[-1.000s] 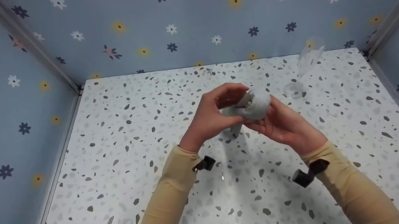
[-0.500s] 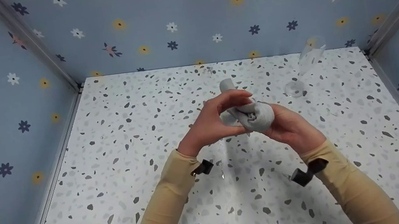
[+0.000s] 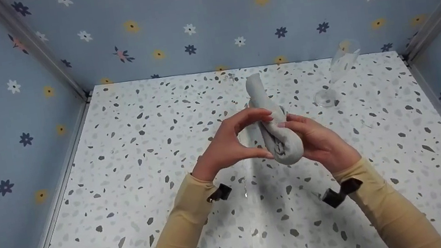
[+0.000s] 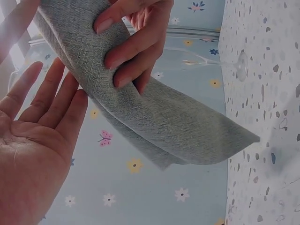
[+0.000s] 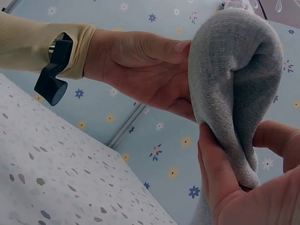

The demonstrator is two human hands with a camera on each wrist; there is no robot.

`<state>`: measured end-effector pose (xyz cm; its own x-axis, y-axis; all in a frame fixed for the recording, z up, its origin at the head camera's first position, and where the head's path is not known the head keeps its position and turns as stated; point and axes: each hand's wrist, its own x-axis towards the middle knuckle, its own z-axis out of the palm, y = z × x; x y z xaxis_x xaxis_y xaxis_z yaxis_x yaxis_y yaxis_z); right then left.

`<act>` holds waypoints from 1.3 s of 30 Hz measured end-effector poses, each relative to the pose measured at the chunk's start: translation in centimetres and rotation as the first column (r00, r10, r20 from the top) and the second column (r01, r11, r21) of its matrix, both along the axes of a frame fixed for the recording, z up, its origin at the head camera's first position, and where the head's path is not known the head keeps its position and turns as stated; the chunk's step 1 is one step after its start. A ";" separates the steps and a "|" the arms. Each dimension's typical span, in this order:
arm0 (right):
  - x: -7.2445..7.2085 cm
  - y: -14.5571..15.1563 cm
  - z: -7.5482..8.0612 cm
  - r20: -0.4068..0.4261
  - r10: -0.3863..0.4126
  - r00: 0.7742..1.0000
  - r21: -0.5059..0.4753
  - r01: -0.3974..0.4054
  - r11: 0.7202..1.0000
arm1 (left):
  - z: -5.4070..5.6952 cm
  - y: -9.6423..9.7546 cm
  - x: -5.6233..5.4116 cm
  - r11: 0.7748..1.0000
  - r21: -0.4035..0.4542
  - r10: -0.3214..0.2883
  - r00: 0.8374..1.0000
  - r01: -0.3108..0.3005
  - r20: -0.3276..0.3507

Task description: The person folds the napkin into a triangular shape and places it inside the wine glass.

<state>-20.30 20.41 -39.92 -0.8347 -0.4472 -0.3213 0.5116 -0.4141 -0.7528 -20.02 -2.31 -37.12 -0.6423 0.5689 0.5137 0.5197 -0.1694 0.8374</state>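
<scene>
A grey cloth napkin, folded lengthwise into a long strip and bent over into a rounded loop at its near end, is held above the middle of the table. My right hand pinches it, thumb on top and fingers behind. In the left wrist view, those right fingers curl over the cloth, whose tail hangs down to a pointed corner. My left hand stands at its left side in a wide C shape. Its fingers look straight and spread in the left wrist view, with fingertips at the cloth's edge.
A clear stemmed glass stands upright at the back right of the speckled white table. Blue flowered panels enclose the back and both sides.
The cloth has tilted, so its long tail now points away and its looped end has come nearer. My right thumb has come over its top, and my left hand has shifted slightly left.
</scene>
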 end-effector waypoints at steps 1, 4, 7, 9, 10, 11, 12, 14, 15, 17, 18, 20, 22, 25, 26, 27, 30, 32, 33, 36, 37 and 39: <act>0.0 0.0 -0.1 -0.002 -0.007 1.000 0.007 0.008 1.000 | -0.2 0.0 0.0 1.000 0.005 0.008 1.000 -0.008 0.018; 0.0 0.0 -0.4 -0.015 -0.030 0.999 0.023 0.030 0.999 | -0.7 -0.2 0.1 0.999 0.017 0.038 0.996 -0.039 0.083; 0.0 -0.1 -0.6 -0.038 -0.044 0.998 0.033 0.045 0.998 | -1.1 -0.3 0.1 0.995 0.045 0.076 0.986 -0.084 0.151; 0.1 -0.2 -0.7 -0.062 -0.052 0.997 0.057 0.056 0.997 | -1.4 -0.4 0.1 0.991 0.063 0.104 0.977 -0.118 0.187; 0.1 -0.3 -0.7 -0.074 -0.055 0.996 0.074 0.060 0.995 | -1.6 -0.5 0.1 0.988 0.070 0.118 0.971 -0.135 0.207; 0.1 -0.3 -0.8 -0.087 -0.057 0.995 0.090 0.065 0.994 | -2.0 -0.6 0.0 0.986 0.073 0.130 0.965 -0.151 0.229; 0.1 -0.3 -0.9 -0.100 -0.060 0.993 0.106 0.071 0.992 | -2.5 -0.6 -0.2 0.984 0.067 0.143 0.957 -0.165 0.252; 0.2 -0.4 -1.1 -0.132 -0.057 0.990 0.135 0.075 0.988 | -3.5 -0.7 -0.4 0.982 0.031 0.167 0.936 -0.185 0.309; 0.2 -0.4 -1.2 -0.145 -0.058 0.988 0.146 0.079 0.986 | -4.0 -0.7 -0.6 0.982 0.001 0.179 0.922 -0.191 0.343; 0.3 -0.5 -1.4 -0.173 -0.057 0.983 0.165 0.086 0.983 | -4.9 -0.5 -0.8 0.979 -0.053 0.199 0.886 -0.195 0.419; 0.4 -0.5 -1.5 -0.187 -0.056 0.981 0.175 0.089 0.981 | -5.2 -0.4 -0.8 0.978 -0.076 0.209 0.865 -0.196 0.456; 0.6 -0.7 -1.7 -0.213 -0.053 0.976 0.195 0.095 0.976 | -5.6 0.0 -0.8 0.976 -0.102 0.219 0.825 -0.195 0.521; 0.7 -0.8 -1.9 -0.246 -0.039 0.968 0.212 0.094 0.973 | -5.8 0.3 -0.8 0.975 -0.104 0.219 0.794 -0.195 0.567; 0.9 -0.9 -2.3 -0.298 -0.021 0.954 0.231 0.093 0.969 | -6.0 0.7 -0.7 0.975 -0.110 0.221 0.775 -0.195 0.592; 0.9 -1.0 -2.5 -0.315 -0.017 0.949 0.234 0.096 0.967 | -6.0 0.8 -0.6 0.976 -0.109 0.217 0.774 -0.190 0.595; 0.9 -1.0 -2.6 -0.333 -0.016 0.943 0.239 0.101 0.966 | -6.1 0.9 -0.6 0.977 -0.105 0.211 0.772 -0.186 0.600; 1.0 -1.0 -3.1 -0.379 -0.028 0.925 0.250 0.132 0.959 | -6.3 1.2 -0.6 0.981 -0.083 0.188 0.763 -0.175 0.618; 1.0 -1.1 -3.3 -0.410 -0.032 0.912 0.261 0.151 0.954 | -6.4 1.3 -0.6 0.983 -0.068 0.176 0.756 -0.173 0.631; 1.1 -1.1 -3.4 -0.423 -0.033 0.906 0.267 0.159 0.951 | -6.4 1.4 -0.6 0.982 -0.064 0.176 0.752 -0.175 0.635; 1.1 -1.1 -3.6 -0.452 -0.029 0.891 0.281 0.173 0.944 | -6.6 1.6 -0.5 0.979 -0.066 0.189 0.745 -0.192 0.640; 1.2 -1.1 -3.6 -0.457 -0.031 0.889 0.283 0.179 0.942 | -6.7 1.7 -0.5 0.978 -0.069 0.196 0.743 -0.199 0.640; 1.2 -1.0 -3.7 -0.470 -0.032 0.882 0.291 0.189 0.938 | -6.9 1.8 -0.5 0.973 -0.075 0.215 0.746 -0.216 0.631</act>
<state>-19.12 19.37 -43.66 -0.9595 -0.2817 -0.0050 0.0477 -0.1450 -0.9883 -20.57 -0.53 -44.03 -0.9257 0.3748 -0.0514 -0.1036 -0.1205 0.9873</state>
